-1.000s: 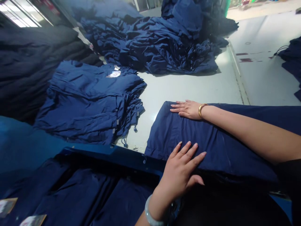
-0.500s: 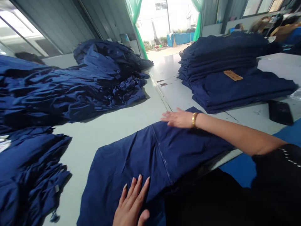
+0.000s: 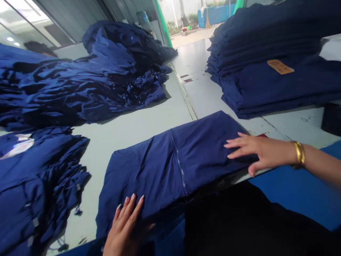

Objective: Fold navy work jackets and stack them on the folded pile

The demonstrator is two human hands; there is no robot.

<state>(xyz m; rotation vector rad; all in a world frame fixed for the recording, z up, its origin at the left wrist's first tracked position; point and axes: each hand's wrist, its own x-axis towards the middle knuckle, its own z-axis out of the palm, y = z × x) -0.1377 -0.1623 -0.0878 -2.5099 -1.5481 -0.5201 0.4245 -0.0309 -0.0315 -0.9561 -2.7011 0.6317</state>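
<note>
Left hand [image 3: 124, 224] open on folded navy garment [image 3: 154, 165], lower centre; right hand [image 3: 247, 153] open at its right end, contact unclear.
Pale table [image 3: 125, 137]: bare strip between garment and crumpled pile [image 3: 87, 85], upper left; garment's near side along table's front edge; folded stack [image 3: 255, 89] close by, upper right; doorway [image 3: 183, 19], top centre; dark scuffs [image 3: 188, 80] below.

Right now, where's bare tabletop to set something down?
The tabletop shows bare between the zippered garment and the rumpled pile behind it, and farther back between that pile and the tagged stack. It's crowded at left, under the labelled garments.
</note>
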